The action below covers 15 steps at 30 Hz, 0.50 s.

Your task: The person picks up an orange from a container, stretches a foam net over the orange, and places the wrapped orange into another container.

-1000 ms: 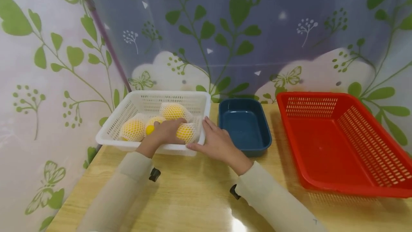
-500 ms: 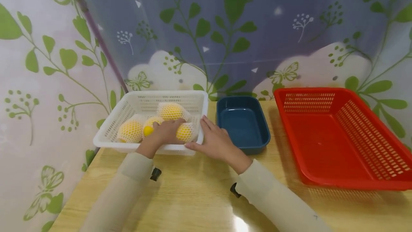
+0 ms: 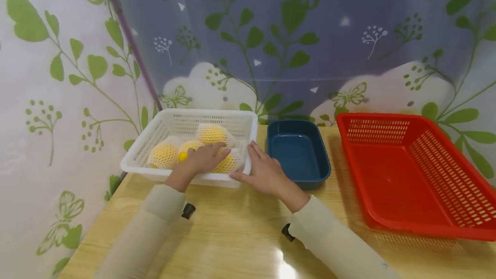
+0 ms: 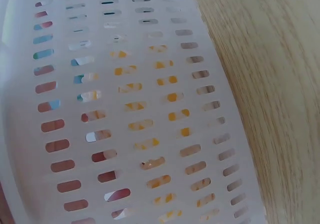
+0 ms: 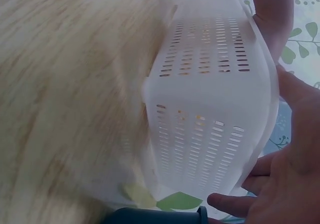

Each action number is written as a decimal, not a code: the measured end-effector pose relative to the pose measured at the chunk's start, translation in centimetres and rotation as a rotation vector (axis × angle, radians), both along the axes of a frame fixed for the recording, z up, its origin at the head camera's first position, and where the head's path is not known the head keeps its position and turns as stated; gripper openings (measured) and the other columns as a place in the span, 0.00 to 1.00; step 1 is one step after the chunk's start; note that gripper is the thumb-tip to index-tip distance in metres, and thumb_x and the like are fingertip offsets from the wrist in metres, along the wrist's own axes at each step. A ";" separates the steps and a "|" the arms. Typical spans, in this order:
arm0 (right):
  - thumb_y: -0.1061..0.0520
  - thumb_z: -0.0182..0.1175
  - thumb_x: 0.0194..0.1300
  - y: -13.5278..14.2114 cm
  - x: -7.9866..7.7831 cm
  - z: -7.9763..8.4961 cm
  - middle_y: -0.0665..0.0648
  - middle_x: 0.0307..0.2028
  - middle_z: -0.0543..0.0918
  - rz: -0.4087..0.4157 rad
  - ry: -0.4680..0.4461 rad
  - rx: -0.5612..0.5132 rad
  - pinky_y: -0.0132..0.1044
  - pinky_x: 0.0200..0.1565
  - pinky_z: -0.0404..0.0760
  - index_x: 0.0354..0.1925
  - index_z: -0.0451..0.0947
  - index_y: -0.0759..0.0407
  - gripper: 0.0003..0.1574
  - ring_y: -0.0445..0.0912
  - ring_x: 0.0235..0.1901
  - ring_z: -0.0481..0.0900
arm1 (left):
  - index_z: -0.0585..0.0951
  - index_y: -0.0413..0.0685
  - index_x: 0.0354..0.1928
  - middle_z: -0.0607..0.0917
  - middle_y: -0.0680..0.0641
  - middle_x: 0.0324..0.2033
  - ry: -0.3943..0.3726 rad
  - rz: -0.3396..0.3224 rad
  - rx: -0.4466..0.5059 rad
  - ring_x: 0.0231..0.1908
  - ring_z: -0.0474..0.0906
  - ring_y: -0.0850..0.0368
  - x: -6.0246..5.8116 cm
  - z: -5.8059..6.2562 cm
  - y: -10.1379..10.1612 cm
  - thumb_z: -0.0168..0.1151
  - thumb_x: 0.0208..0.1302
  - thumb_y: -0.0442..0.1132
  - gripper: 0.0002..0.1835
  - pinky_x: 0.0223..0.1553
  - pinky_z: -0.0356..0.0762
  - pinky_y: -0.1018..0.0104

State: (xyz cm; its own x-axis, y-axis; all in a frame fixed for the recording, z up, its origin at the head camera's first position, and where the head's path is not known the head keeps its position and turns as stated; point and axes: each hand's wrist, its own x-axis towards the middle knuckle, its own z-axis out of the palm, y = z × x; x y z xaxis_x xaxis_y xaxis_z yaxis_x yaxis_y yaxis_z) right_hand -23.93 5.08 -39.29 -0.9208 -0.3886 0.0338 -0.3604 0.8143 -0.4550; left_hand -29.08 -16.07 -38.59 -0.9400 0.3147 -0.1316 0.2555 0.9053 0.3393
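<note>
In the head view a white slotted basket (image 3: 155,170) holds several yellow, rounded fruits in white foam nets. My left hand (image 3: 203,159) reaches over its front rim, palm down, with fingers extended over the netted fruit (image 3: 228,162) at the right front. Left of that hand lie another netted fruit (image 3: 164,155) and a partly covered one with bare yellow showing; a further netted fruit (image 3: 212,134) is behind. My right hand (image 3: 267,173) rests on the basket's right front corner, thumb at the front rim and straight fingers along the right side. Through the basket wall (image 4: 135,97), yellow shows in the left wrist view.
A dark blue tray (image 3: 298,175) stands just right of the white basket, close to my right hand. Farther right is a large red basket (image 3: 387,180). All stand on a wooden table (image 3: 232,227) against a leaf-patterned wall covering (image 3: 286,68).
The fingers of my left hand have lifted and straightened over the right front fruit, which shifts slightly. My right hand stays at the basket's corner. The head view sways a little.
</note>
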 end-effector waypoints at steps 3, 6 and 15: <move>0.25 0.53 0.62 0.1 -0.2 -0.2 0.57 0.76 0.43 -0.010 0.012 -0.030 0.64 0.64 0.58 0.76 0.42 0.60 0.63 0.60 0.71 0.54 | 0.60 0.51 0.73 0.66 0.38 0.69 0.031 0.018 0.022 0.66 0.60 0.32 0.0 0.0 0.1 0.31 0.74 0.64 0.35 0.58 0.48 0.23; 0.28 0.53 0.64 0.2 -0.1 -0.4 0.59 0.76 0.44 -0.031 0.033 -0.075 0.64 0.64 0.58 0.76 0.43 0.62 0.60 0.60 0.71 0.54 | 0.60 0.53 0.73 0.67 0.38 0.68 0.079 0.047 0.033 0.66 0.60 0.32 0.1 0.0 0.2 0.32 0.74 0.64 0.34 0.57 0.51 0.24; 0.32 0.51 0.69 2.6 2.4 2.0 0.61 0.76 0.46 -0.053 0.125 0.014 0.63 0.68 0.47 0.76 0.45 0.61 0.54 0.61 0.73 0.44 | 0.58 0.58 0.74 0.59 0.39 0.71 0.207 0.088 0.107 0.70 0.51 0.34 2.2 1.8 2.1 0.32 0.74 0.64 0.33 0.60 0.47 0.25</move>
